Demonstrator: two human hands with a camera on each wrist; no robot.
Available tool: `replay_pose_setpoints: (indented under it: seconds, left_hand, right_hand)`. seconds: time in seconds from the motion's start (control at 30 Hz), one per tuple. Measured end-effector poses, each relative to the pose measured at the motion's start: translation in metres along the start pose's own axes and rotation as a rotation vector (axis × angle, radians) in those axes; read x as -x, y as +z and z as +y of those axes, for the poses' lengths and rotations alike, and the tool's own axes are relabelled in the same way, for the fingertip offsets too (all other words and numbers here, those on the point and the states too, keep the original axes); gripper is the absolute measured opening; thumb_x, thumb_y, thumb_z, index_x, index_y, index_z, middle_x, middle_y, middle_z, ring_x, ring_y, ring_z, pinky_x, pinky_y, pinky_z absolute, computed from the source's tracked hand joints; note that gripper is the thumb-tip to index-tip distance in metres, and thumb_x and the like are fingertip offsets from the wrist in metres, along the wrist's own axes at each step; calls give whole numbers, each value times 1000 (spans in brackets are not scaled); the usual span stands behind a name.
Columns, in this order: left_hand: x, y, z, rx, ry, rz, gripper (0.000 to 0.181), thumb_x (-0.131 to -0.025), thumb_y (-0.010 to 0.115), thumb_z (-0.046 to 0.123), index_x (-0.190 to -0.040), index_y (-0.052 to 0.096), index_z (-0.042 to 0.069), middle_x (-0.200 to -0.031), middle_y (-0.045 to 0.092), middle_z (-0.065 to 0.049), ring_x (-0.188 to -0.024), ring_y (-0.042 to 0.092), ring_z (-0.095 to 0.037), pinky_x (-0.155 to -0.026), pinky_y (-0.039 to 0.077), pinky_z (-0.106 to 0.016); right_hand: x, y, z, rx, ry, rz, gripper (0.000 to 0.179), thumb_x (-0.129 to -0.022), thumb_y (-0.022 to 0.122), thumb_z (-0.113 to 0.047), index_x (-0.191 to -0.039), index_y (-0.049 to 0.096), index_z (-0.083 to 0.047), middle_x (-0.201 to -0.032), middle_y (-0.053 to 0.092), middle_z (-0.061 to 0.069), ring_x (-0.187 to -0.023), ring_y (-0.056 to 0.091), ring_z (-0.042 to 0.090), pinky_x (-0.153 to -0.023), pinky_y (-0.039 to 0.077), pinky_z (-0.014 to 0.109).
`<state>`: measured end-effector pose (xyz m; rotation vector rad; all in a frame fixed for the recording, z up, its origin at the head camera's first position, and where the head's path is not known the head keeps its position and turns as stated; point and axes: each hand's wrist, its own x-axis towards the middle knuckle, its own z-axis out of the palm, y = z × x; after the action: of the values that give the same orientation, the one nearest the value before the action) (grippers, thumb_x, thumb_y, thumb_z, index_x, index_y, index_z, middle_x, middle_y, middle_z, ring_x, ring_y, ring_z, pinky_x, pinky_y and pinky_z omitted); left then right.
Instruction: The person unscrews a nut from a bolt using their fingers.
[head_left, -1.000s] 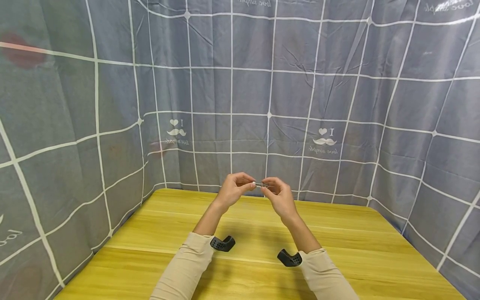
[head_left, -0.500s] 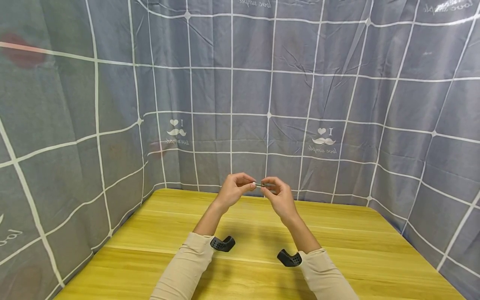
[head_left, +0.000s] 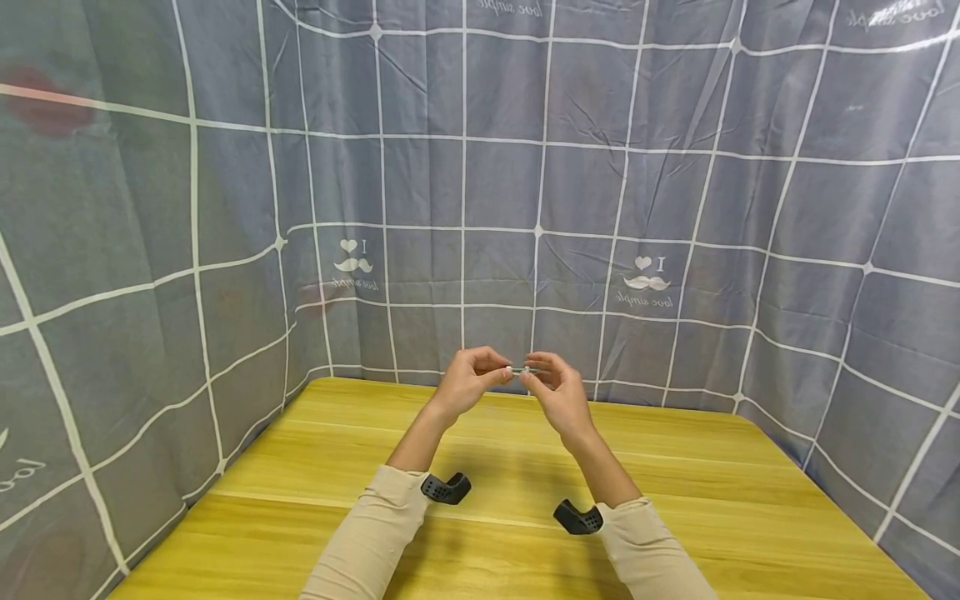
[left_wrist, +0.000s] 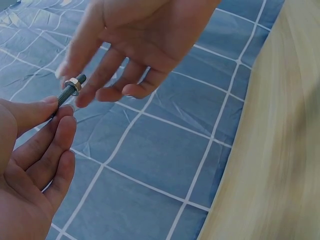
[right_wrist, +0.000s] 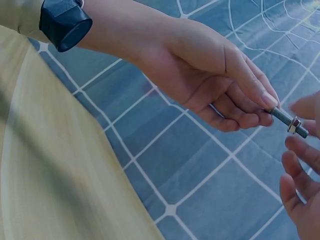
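Above the far edge of the table, my left hand (head_left: 462, 383) pinches a threaded metal bolt (left_wrist: 65, 96) between thumb and index finger, hiding its near end. A hex nut with a flange (left_wrist: 73, 86) sits on the bolt near its free tip. My right hand (head_left: 558, 392) is around that tip, thumb and index finger spread on either side of the nut. In the right wrist view, small gaps show between the nut (right_wrist: 294, 125) and these right fingertips (right_wrist: 296, 144), and the thumb is blurred. The other right fingers are loosely bent.
A yellow wood-grain table (head_left: 495, 550) lies under the forearms. Grey curtains (head_left: 502, 183) with white grid lines hang behind and at both sides. Each wrist wears a black mount, the left one (head_left: 446, 488) and the right one (head_left: 578, 517), over beige sleeves.
The right thumb and index finger have shifted slightly around the nut end of the bolt. The left hand keeps its pinch, and both arms stay in place.
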<state>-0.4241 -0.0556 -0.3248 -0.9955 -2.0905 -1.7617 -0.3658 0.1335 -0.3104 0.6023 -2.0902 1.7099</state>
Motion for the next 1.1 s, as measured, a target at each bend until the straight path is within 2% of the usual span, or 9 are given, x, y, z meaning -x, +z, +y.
replay_pose_setpoints:
  seconds: [0.2,0.3,0.4,0.57,0.63,0.8,0.93,1.0,1.1]
  left_hand:
    - [0,-1,-2,7,6,11,11,-100,69,4,-107,73,-3,-100,75,-13,-99,69,-47,-90,58,-46]
    - [0,-1,-1,2,9,8,13,-100,69,4,-109,73,-6,-99,75,-13,-98,70,-44,-89,58,-45]
    - [0,-1,-1,-6,10,6,16,-100,68,4,-110,71,-9,-100,75,-13,-97,71,-41,-90,58,-46]
    - [-1,-1,0,8,18,2,19,-100,68,3,-111,70,-12,-100,75,-15,-99,69,-46,-92,56,-54]
    - [0,-2,0,9,19,3,19,-100,68,2,-111,69,-13,-100,75,-15,-98,69,-47,-91,56,-52]
    - [0,-2,0,-6,15,11,17,-100,69,3,-110,71,-10,-99,75,-12,-94,72,-36,-87,59,-40]
    - [0,-1,0,16,12,14,16,-99,70,3,-109,71,-9,-99,75,-14,-96,70,-43,-91,56,-52]
    - [-1,-1,0,17,8,15,15,-99,69,3,-109,72,-8,-99,75,-14,-96,71,-41,-91,56,-53]
    - [-1,-1,0,17,10,15,15,-100,69,3,-109,71,-8,-100,75,-14,-97,70,-43,-91,57,-48]
  right_hand:
    - [-1,0,1,1,-7,26,18,-103,63,-1,-116,68,10,-112,68,27,-104,63,39,-90,50,49]
    - [-1,0,1,-4,-11,12,19,-101,64,2,-119,66,9,-117,66,27,-105,61,41,-91,50,50]
    - [-1,0,0,-4,4,12,24,-102,65,-1,-124,64,8,-121,65,25,-109,61,42,-91,51,45]
    - [0,1,-2,15,2,26,19,-103,64,-1,-119,67,9,-113,68,25,-107,62,41,-88,49,38]
    - [0,1,-2,18,-11,22,18,-102,64,2,-117,67,9,-115,67,26,-107,62,40,-88,49,38]
    - [0,1,-1,7,0,22,25,-101,66,0,-125,64,8,-122,66,25,-110,62,36,-89,51,36]
    - [0,2,-1,23,19,48,21,-104,63,-4,-120,67,9,-114,69,25,-102,63,27,-87,49,35]
    - [0,2,-1,27,11,51,18,-103,63,-2,-116,68,10,-110,68,25,-102,62,28,-87,48,36]
    - [1,2,-2,16,-11,41,20,-101,64,2,-119,65,10,-116,66,26,-107,61,33,-89,49,37]
